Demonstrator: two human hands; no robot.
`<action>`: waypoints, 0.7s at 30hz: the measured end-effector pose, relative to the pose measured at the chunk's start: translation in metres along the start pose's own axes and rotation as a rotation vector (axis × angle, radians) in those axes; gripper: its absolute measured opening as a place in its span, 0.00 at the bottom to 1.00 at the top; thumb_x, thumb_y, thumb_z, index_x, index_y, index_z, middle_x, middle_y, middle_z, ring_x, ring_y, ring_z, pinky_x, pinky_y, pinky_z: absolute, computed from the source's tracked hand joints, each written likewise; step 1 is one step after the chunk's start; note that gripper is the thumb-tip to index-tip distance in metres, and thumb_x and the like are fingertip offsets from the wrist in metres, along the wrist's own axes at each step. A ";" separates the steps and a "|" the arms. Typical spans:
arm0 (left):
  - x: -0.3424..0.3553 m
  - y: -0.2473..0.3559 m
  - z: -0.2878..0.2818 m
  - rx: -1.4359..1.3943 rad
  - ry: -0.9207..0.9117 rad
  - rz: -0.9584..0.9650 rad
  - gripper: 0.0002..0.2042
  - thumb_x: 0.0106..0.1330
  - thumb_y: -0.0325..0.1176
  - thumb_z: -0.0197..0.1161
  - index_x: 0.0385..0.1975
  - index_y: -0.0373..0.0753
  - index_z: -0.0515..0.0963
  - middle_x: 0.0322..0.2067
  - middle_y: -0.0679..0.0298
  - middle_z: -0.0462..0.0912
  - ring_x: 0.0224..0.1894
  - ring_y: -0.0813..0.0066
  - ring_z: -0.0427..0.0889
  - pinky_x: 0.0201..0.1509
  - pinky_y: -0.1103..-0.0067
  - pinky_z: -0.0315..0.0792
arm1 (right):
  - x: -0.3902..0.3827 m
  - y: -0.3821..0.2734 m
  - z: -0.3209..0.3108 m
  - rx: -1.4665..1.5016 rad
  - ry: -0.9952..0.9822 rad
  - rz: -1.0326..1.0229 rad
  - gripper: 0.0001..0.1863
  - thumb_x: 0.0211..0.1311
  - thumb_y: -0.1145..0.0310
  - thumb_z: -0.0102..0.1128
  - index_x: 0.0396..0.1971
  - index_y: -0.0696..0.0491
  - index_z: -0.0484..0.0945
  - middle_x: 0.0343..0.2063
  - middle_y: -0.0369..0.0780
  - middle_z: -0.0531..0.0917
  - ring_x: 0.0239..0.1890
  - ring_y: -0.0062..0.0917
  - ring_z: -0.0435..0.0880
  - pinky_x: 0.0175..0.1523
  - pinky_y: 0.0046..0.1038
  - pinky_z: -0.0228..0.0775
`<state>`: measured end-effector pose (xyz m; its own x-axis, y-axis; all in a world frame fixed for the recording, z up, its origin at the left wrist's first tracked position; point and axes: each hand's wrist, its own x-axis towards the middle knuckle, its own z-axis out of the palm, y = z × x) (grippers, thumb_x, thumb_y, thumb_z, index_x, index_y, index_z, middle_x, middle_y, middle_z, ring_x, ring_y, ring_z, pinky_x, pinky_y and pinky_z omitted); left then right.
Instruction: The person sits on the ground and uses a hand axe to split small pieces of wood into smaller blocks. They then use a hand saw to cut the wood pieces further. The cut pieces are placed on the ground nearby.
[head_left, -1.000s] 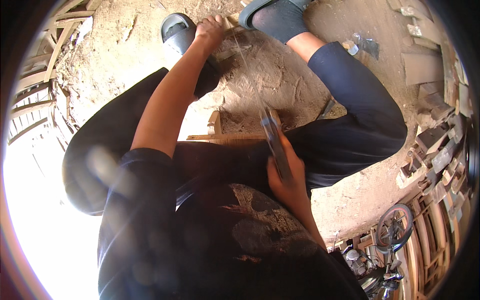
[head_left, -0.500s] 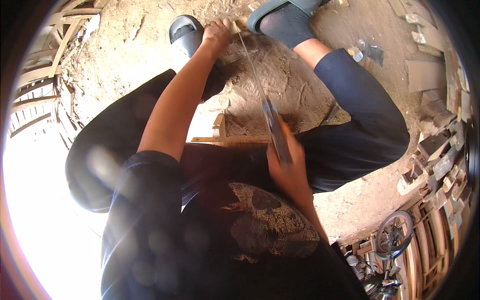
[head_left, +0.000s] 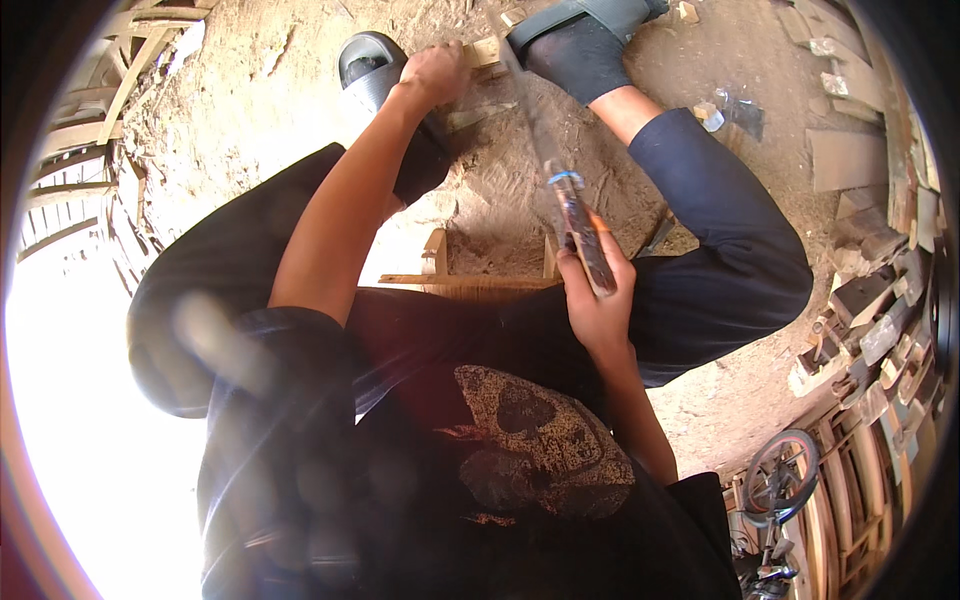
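Observation:
At top centre, my left hand (head_left: 435,75) grips a light wood piece (head_left: 485,52) beside a dark slide sandal (head_left: 360,62). My right hand (head_left: 603,282) is closed on the handle of a saw (head_left: 580,225), which has a worn grip and a blue band. The thin saw blade (head_left: 530,115), blurred, reaches up across the wood piece near my right sandalled foot (head_left: 575,55). I sit with legs bent on either side, over a low wooden board (head_left: 460,281) with short upright blocks.
Dirt floor (head_left: 490,200) lies between my legs. Wooden slats (head_left: 135,85) stand at the left, with glare below. A plastic scrap (head_left: 740,112) lies right of my foot. Wood offcuts (head_left: 880,330) are piled at the right, with a bicycle wheel (head_left: 780,475) at lower right.
My right hand and the saw have shifted to the right, and the handle sits a little higher than a second ago. My left hand stays on the wood, slightly further right in view.

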<state>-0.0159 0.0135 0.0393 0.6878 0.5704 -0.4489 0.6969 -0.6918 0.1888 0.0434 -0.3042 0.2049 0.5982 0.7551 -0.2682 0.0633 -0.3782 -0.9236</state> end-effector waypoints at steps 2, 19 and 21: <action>-0.001 -0.006 0.001 -0.014 0.012 0.009 0.24 0.58 0.46 0.64 0.45 0.34 0.67 0.47 0.44 0.76 0.50 0.47 0.78 0.51 0.62 0.75 | -0.009 -0.010 -0.004 0.037 -0.038 0.074 0.25 0.56 0.80 0.56 0.56 0.66 0.69 0.45 0.49 0.82 0.48 0.27 0.82 0.53 0.26 0.71; 0.003 -0.002 0.004 -0.183 0.154 -0.002 0.23 0.52 0.51 0.68 0.41 0.39 0.79 0.42 0.53 0.81 0.47 0.54 0.80 0.52 0.65 0.74 | -0.049 -0.044 -0.016 0.003 -0.068 0.275 0.28 0.57 0.80 0.54 0.60 0.62 0.67 0.40 0.42 0.83 0.39 0.17 0.80 0.46 0.19 0.70; 0.002 -0.002 0.010 -0.153 0.157 -0.032 0.22 0.53 0.50 0.68 0.40 0.39 0.79 0.40 0.54 0.83 0.45 0.55 0.81 0.51 0.65 0.75 | -0.048 -0.044 -0.016 -0.014 -0.092 0.233 0.28 0.57 0.80 0.55 0.61 0.61 0.66 0.39 0.42 0.83 0.37 0.16 0.79 0.45 0.19 0.69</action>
<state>-0.0183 0.0120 0.0295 0.6796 0.6614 -0.3174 0.7334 -0.6038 0.3122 0.0248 -0.3327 0.2632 0.5227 0.6918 -0.4982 -0.0567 -0.5549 -0.8300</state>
